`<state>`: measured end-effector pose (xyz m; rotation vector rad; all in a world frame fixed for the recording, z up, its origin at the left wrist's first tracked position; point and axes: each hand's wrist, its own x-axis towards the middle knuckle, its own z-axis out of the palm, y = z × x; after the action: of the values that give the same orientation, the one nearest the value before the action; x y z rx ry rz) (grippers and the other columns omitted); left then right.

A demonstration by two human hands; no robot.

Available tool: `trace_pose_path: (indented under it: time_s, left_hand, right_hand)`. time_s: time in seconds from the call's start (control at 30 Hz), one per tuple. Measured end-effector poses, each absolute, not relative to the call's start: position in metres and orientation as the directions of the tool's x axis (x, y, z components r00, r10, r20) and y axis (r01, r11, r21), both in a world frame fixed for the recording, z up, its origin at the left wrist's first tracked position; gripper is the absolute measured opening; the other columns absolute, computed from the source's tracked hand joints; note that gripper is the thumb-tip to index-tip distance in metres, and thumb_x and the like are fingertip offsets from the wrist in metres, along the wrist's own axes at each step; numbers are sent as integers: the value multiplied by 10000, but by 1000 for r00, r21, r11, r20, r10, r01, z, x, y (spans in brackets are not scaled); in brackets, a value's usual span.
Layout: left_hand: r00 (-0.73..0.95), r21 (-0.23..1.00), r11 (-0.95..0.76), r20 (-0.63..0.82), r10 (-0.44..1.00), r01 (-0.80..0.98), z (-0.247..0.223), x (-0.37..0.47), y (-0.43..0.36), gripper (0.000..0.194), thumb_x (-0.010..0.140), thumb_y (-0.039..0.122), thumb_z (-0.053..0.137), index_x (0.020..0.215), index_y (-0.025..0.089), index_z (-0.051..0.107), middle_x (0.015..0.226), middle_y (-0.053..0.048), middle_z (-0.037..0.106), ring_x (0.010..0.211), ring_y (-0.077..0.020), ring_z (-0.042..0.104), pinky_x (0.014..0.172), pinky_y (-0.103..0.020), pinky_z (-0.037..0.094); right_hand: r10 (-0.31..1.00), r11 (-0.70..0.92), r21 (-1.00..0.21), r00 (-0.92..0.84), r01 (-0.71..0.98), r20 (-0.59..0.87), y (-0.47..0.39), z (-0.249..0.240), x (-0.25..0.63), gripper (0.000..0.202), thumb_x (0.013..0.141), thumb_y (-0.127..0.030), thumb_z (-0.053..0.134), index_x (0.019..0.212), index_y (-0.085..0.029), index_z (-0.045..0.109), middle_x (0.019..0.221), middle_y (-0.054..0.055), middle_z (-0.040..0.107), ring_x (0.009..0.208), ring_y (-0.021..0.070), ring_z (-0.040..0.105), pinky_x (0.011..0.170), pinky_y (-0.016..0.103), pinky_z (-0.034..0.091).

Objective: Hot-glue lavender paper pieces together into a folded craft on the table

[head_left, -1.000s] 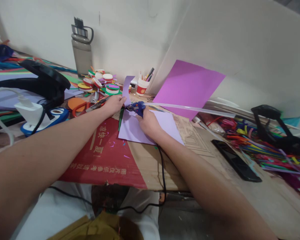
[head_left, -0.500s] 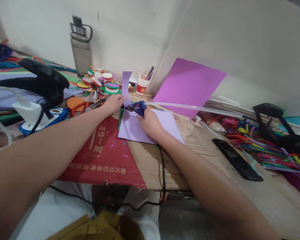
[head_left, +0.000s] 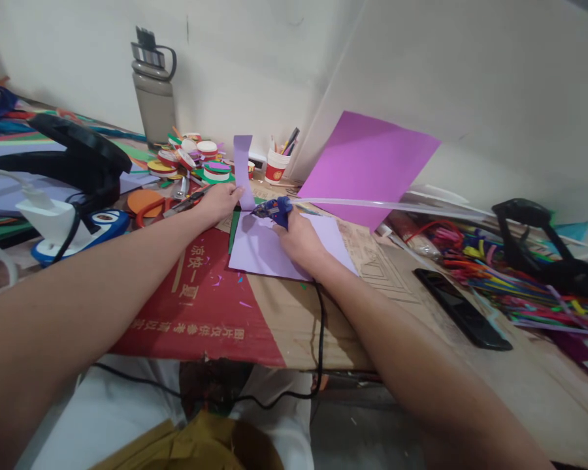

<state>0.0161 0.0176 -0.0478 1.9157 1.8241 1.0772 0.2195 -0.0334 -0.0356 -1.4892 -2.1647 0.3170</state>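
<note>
My left hand (head_left: 221, 201) pinches the edge of a narrow purple paper strip (head_left: 243, 166), which stands upright at the far left corner of a light purple sheet (head_left: 269, 251). In my right hand (head_left: 298, 238) is a blue glue gun (head_left: 277, 210), its tip pointing left, close to the foot of the strip. A long clear glue stick (head_left: 372, 206) reaches out to the right from the back of the gun. The light purple sheet lies flat on red and brown cardboard (head_left: 215, 326), partly under my right hand.
A bottle (head_left: 154, 94), ribbon rolls (head_left: 207, 149) and a paper cup of pens (head_left: 276, 167) stand at the back. A bright purple sheet (head_left: 367, 163) leans on the wall. A phone (head_left: 460, 310) and colourful pipe cleaners (head_left: 514, 281) lie right; a power strip (head_left: 105, 228) left.
The glue gun's tip has drawn back slightly from the foot of the strip, showing more of the sheet's corner. My left hand still holds the strip. The whole view has shifted a little.
</note>
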Motion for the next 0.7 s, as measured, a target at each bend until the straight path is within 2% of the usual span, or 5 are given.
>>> trace_pose_path:
  time_s: [0.23,0.57,0.7]
  left_hand:
    - [-93,741,-206,340,936,638,-51,17,20,281,846,350,489,696,163,636,648,-38,648,720,-205,577,674,-270,407]
    - [-71,677,-170,313,947,716,-47,18,15,343,871,371,430,680,155,617,641,-36,622,625,-174,522,621,-284,372]
    - [-87,700,-161,304,949,696,-47,18,15,352,868,384,439,648,158,595,612,-28,595,610,-172,505,618,-293,369]
  right_hand:
    - [916,392,-453,-294,801,273,-32,-38,213,396,850,-255,515,1213,-98,496,1109,190,655,1043,337,622,867,428,476]
    - [923,378,-467,-290,799,252,-32,-34,225,377,842,-251,521,1199,-128,511,1143,179,649,1070,321,614,891,434,469]
    - [924,370,-455,-273,810,266,-28,-38,226,375,838,-244,516,1194,-128,502,1141,178,650,1068,312,615,894,426,468]
